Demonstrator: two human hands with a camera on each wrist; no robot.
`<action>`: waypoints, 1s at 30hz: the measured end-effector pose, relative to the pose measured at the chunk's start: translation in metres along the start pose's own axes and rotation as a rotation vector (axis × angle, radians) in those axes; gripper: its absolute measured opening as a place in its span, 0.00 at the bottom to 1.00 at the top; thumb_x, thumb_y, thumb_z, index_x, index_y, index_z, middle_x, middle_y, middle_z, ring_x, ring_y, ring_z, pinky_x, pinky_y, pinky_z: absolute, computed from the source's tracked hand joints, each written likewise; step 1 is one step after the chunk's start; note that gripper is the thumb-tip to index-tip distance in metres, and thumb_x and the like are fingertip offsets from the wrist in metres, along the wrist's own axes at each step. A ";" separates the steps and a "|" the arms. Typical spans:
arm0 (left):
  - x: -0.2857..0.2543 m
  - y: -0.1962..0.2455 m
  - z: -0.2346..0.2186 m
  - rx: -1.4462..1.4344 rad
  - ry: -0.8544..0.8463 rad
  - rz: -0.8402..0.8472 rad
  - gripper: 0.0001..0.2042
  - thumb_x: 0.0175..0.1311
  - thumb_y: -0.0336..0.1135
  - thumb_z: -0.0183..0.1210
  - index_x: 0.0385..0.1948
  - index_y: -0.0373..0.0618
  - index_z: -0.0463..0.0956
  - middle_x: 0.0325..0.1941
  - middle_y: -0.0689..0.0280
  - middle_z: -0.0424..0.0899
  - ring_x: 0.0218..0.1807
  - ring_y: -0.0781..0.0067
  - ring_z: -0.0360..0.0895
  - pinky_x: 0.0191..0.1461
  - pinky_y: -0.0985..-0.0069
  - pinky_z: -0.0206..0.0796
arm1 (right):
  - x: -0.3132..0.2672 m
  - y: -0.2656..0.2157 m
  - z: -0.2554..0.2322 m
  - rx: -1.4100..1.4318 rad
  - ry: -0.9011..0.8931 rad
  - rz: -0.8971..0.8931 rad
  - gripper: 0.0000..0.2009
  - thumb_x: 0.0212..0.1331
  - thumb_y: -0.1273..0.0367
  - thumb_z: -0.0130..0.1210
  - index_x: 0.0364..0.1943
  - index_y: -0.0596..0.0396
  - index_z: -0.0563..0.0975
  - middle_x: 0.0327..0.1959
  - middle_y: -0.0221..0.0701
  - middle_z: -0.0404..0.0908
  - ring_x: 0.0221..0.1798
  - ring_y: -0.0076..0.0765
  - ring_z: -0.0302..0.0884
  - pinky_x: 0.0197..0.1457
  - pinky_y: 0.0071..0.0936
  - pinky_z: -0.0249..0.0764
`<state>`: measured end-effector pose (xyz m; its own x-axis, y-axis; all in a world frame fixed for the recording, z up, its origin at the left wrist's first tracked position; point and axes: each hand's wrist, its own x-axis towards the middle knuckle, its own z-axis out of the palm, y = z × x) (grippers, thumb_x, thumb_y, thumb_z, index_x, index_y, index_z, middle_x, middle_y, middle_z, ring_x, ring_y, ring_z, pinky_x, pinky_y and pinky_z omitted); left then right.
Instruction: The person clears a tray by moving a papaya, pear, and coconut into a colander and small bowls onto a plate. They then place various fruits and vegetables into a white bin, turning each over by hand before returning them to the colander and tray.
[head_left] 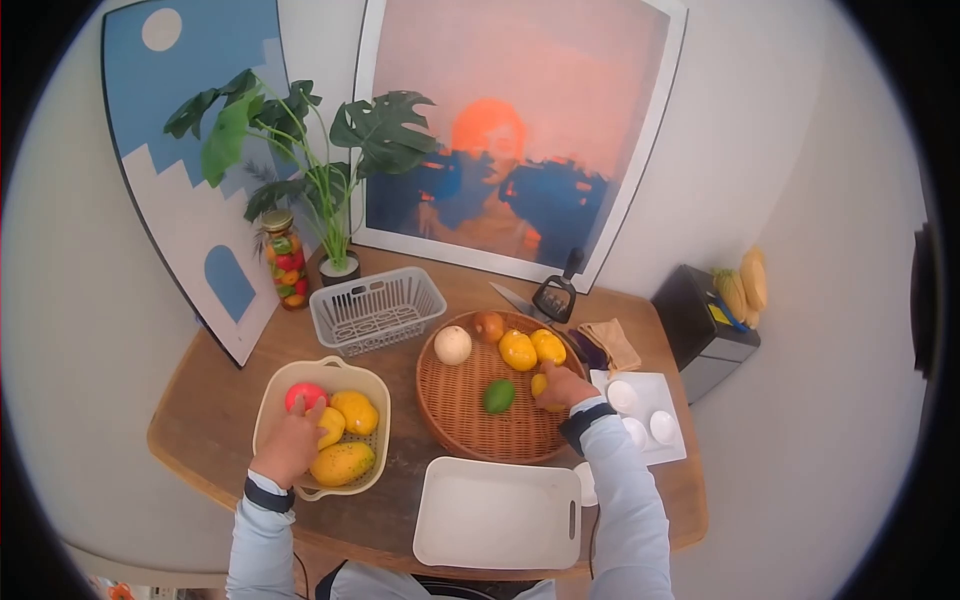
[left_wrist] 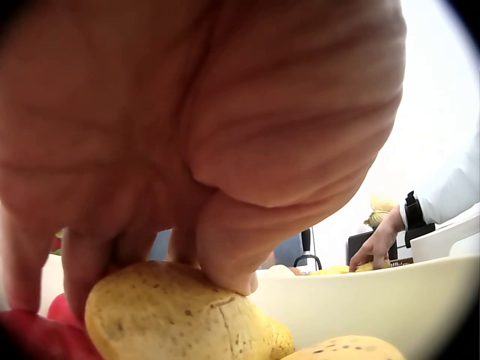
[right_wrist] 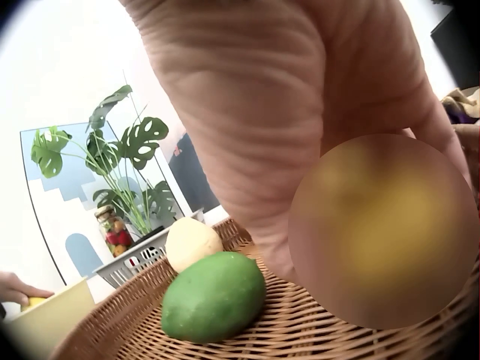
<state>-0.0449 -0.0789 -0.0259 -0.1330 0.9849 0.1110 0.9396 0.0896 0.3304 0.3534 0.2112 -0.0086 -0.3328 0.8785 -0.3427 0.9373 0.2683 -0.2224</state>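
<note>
My left hand (head_left: 287, 447) reaches into the cream basket (head_left: 262, 408), fingers and thumb around a yellow fruit (head_left: 330, 427). In the left wrist view, the thumb and fingers grip this speckled yellow fruit (left_wrist: 165, 315) from above, beside something red (left_wrist: 45, 336). A red fruit (head_left: 303, 394) and two more yellow ones lie in that basket. At the right side of the round wicker tray (head_left: 450, 420), my right hand (head_left: 567, 388) holds a yellow fruit (head_left: 540, 387). A blurred disc hides its fingertips in the right wrist view, where a green fruit (right_wrist: 214, 297) lies nearby.
The wicker tray also holds a pale round item (head_left: 453, 345), an onion (head_left: 488, 326) and two yellow fruits. A white tray (head_left: 497, 515) stands in front, a grey basket (head_left: 378, 312) behind. A knife (head_left: 512, 297) and a grater (head_left: 554, 298) lie at the back.
</note>
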 end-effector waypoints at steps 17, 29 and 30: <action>-0.007 0.052 -0.029 0.008 0.361 0.117 0.26 0.60 0.32 0.63 0.61 0.38 0.69 0.54 0.45 0.76 0.50 0.41 0.77 0.52 0.58 0.72 | -0.128 -0.086 0.001 1.211 -0.455 -0.550 0.36 0.52 0.75 0.65 0.68 0.56 0.63 0.61 0.30 0.72 0.66 0.29 0.68 0.71 0.28 0.62; -0.005 0.156 0.017 -1.737 -0.135 0.068 0.30 0.75 0.31 0.50 0.75 0.47 0.49 0.70 0.63 0.63 0.68 0.68 0.67 0.63 0.67 0.72 | -0.146 -0.138 0.036 1.325 -0.316 -0.800 0.40 0.53 0.74 0.69 0.71 0.53 0.59 0.66 0.31 0.66 0.67 0.33 0.67 0.69 0.33 0.67; -0.005 0.157 0.020 -1.767 -0.122 0.042 0.29 0.75 0.32 0.50 0.75 0.48 0.49 0.70 0.63 0.63 0.68 0.67 0.67 0.63 0.66 0.72 | -0.145 -0.139 0.039 1.336 -0.311 -0.801 0.41 0.54 0.73 0.70 0.71 0.53 0.59 0.66 0.32 0.66 0.68 0.33 0.67 0.69 0.33 0.67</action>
<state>0.1091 -0.0665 0.0068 -0.0202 0.9939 0.1086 -0.4987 -0.1041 0.8605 0.2675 0.0315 0.0360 -0.8388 0.5302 0.1238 -0.1895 -0.0710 -0.9793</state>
